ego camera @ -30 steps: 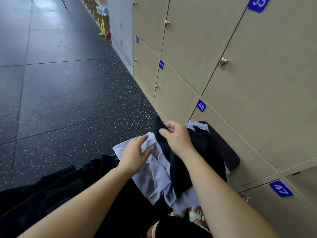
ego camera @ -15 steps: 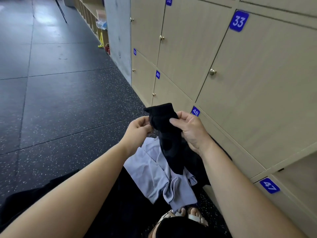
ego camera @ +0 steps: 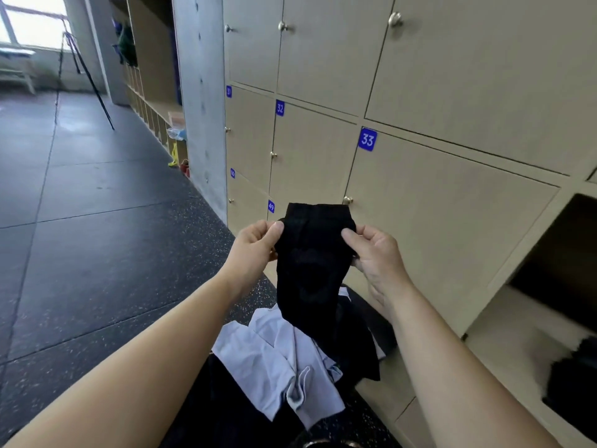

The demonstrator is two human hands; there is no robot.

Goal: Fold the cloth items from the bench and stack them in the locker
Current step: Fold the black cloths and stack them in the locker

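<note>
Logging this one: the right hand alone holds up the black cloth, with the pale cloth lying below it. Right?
No. In the head view both hands hold up the black cloth: the left hand pinches its left edge, the right hand its right. The pale cloth does lie below it.

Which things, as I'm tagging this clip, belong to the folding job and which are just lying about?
Job: black cloth, pinched by left hand and right hand; light grey cloth below; open locker.
Lying about: tripod; yellow item by the shelves; closed locker 33.
</note>
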